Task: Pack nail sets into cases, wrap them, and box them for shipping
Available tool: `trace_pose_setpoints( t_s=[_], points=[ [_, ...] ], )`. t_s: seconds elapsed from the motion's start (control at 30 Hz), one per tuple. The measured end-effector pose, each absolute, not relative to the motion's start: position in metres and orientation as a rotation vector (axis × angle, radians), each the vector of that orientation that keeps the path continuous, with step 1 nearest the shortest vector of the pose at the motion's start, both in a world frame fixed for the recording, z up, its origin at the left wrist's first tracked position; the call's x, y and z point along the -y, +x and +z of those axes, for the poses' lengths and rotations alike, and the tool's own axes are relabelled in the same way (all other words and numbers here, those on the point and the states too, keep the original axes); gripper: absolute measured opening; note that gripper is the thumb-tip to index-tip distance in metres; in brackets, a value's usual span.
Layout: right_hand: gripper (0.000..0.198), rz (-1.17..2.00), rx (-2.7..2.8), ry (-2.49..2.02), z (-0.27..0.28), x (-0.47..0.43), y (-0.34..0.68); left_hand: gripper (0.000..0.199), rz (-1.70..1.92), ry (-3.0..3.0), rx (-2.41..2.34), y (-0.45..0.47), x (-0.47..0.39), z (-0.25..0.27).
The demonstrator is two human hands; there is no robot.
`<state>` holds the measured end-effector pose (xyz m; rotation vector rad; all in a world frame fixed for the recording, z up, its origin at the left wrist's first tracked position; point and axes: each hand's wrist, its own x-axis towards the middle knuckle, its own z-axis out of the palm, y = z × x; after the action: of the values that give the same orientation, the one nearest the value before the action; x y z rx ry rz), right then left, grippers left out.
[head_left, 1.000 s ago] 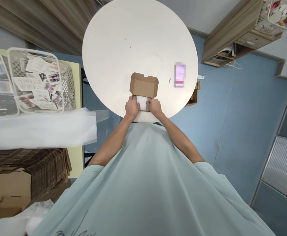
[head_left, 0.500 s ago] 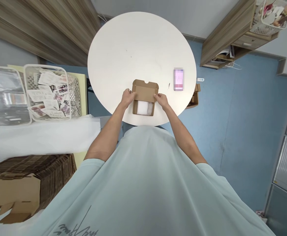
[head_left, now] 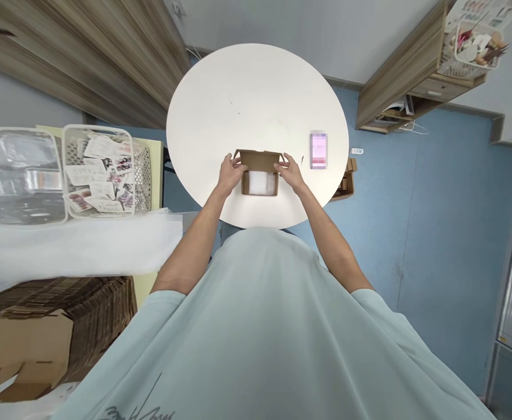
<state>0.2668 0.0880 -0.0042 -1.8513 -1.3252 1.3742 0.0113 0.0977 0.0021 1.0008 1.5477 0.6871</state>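
A small brown cardboard box [head_left: 261, 160] rests on the round white table [head_left: 256, 87], its lid raised at the far side. Inside lies something white and partly see-through, perhaps a wrapped packet [head_left: 260, 182]; its kind is unclear. My left hand [head_left: 231, 175] pinches the left side of the lid between thumb and fingers. On the opposite side, my right hand [head_left: 289, 171] grips the lid's right edge the same way. Some fingertips are hidden behind the cardboard.
A phone [head_left: 319, 150] with a blurred screen lies on the table's right. At left stand a white basket of printed cards [head_left: 100, 175], a bin of clear packs [head_left: 19, 175] and stacked flat cardboard [head_left: 98, 309]. An open carton [head_left: 345, 185] sits below the table's right edge.
The lid has tilted up from lying back to standing more upright, with both hands on it. The box sits slightly farther from my body. The whole view has shifted a little.
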Motion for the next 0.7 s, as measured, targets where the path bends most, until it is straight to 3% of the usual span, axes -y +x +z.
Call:
trace_pose_setpoints(
  t_s=[0.43,0.7],
  points=[
    [0.076,1.292,1.65,-1.8,0.003,-0.024,0.273,0.103,0.624,1.234,-1.564,0.022,-0.031,-0.002],
    [0.079,1.173,1.777,-1.852,0.011,0.023,0.277,0.094,0.515,1.431,-1.647,0.013,0.014,0.004]
  ],
)
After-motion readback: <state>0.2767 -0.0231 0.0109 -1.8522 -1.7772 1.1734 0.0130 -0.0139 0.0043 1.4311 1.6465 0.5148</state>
